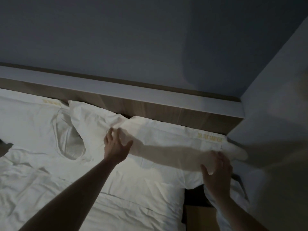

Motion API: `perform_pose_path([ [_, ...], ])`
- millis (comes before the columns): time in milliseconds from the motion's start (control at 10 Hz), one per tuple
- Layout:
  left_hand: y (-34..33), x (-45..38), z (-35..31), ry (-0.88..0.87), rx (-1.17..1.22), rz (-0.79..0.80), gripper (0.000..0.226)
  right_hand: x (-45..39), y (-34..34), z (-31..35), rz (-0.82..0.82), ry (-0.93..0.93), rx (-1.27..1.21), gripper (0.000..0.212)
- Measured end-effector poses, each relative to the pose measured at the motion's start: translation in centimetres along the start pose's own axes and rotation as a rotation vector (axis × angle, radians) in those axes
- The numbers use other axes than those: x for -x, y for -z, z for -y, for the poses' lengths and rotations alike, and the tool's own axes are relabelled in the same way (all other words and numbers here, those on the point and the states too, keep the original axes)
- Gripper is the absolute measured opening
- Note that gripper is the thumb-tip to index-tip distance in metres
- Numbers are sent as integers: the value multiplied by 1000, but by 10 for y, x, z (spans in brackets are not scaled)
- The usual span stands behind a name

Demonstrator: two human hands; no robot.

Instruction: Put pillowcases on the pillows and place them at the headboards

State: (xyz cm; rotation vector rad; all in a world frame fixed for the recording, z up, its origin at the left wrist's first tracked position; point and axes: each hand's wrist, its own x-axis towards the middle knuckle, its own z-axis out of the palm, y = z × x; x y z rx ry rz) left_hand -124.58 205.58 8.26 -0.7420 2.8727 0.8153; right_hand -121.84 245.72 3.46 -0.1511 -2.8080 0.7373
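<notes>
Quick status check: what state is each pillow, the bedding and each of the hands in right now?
right pillow: cased, lying along the headboard, yellow-lettered edge at its right end
left pillow: cased, at the headboard
middle pillowcase: rumpled, between the two pillows, opening gaping
duvet: wrinkled
left hand: open, fingers spread on the right pillow's left end
right hand: open, at its right end

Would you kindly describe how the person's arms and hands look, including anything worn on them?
Both forearms are bare, with no sleeves in view. The left hand and right hand wear no gloves, and no rings, watch or bracelets can be made out in the dim light.
</notes>
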Motion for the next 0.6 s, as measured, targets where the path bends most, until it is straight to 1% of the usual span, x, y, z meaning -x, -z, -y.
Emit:
perform_pose_path([
  [100,-1,1,-8,35,28,-49,86,1,-6,8,43,-39,-73,79],
  [200,-8,2,-9,99,70,54,86,2,-12,13,81,-47,-67,86],
  [300,-10,1,-2,71,43,170,91,-1,-14,11,120,-17,-48,79],
  [400,1,13,2,-23,19,193,88,-1,-16,5,162,-14,-36,78],
  [500,16,46,-1,-298,-161,311,88,6,-10,6,182,-17,-38,87],
  [600,15,88,-13,-359,-206,469,82,28,-16,12,159,119,-119,85],
])
